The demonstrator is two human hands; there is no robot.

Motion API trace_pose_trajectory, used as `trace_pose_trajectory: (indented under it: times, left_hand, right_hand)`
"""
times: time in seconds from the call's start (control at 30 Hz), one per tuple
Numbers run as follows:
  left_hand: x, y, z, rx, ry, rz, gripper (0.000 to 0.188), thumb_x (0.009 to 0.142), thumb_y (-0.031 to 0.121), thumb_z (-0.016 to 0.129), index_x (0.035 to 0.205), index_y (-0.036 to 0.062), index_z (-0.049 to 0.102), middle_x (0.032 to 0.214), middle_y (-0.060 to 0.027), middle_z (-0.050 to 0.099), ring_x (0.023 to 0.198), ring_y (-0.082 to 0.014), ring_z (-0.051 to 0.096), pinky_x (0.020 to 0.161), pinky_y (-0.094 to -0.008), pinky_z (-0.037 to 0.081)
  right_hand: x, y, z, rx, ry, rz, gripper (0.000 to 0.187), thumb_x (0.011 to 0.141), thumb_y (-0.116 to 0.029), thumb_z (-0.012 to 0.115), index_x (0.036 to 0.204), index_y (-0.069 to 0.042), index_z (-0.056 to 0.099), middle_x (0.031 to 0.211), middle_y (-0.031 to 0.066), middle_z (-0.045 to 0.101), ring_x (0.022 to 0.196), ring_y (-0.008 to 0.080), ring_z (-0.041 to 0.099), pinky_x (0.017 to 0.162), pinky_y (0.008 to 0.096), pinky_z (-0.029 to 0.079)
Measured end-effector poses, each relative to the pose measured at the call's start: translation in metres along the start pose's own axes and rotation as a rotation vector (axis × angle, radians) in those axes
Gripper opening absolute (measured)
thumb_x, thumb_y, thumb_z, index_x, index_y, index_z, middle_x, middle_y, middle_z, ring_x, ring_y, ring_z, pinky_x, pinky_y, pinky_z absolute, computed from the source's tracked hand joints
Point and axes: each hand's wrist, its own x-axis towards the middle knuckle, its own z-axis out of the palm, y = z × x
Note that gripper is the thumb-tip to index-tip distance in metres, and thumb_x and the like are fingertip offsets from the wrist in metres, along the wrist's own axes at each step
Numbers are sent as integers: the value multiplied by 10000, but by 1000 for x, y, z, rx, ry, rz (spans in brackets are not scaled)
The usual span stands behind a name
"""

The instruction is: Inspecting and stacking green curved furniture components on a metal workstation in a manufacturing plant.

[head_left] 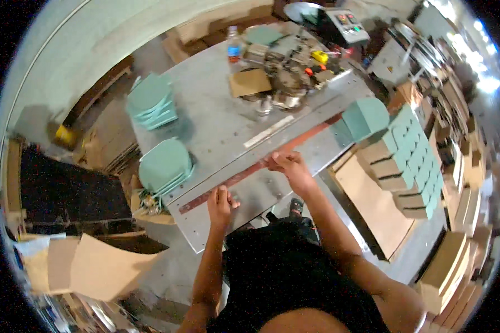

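A long reddish-brown strip (241,175) runs slantwise across the grey metal table (200,105). My left hand (221,207) is closed at the near edge of the strip, toward its left end, with thumb and fingers pressed together. Farther right, my right hand (294,171) bends over the middle of the strip in a pinch, its fingertips on or just above it. Whatever either pinch holds is too small or hidden to make out. Beyond the strip lies a narrow pale bar (268,131). A folded green piece (365,120) stands at the strip's far right end.
Green flat pieces are stacked at the table's left edge, one pile (164,166) nearer and another (151,100) farther. A bottle (234,45), a cardboard piece (250,82) and cluttered metal parts (289,80) occupy the back. Rows of green-faced boxes (411,161) stand right, beside a cardboard sheet (372,205).
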Motion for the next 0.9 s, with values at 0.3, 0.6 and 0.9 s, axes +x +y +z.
trace_pose_trajectory:
  times: [0.3,0.6,0.9]
  left_hand:
    - [-44,-12,92,170,-150,-106,392,990,289,449,731,7,534,620,-53,544,585,-168,613,604,-313,498]
    - [-80,-22,154,108,83,-139,346,1000,260,443,1049,-41,607,787,-99,660,696,-132,600,667,-256,475]
    - [-107,-33,152,142,325,-116,284,990,230,468,1051,-1,623,799,-69,662,722,-139,627,681,-272,499]
  right_hand:
    - [-77,-68,-264,-343,819,-356,245,873,-197,625,987,18,660,819,36,632,746,137,576,708,283,466]
    - [0,-103,-425,-694,1012,-162,400,767,-328,760,923,27,662,778,75,638,663,182,565,629,331,468]
    - [-21,-124,-435,-426,1056,-49,231,824,-216,717,832,-6,623,670,23,560,570,114,492,496,298,369]
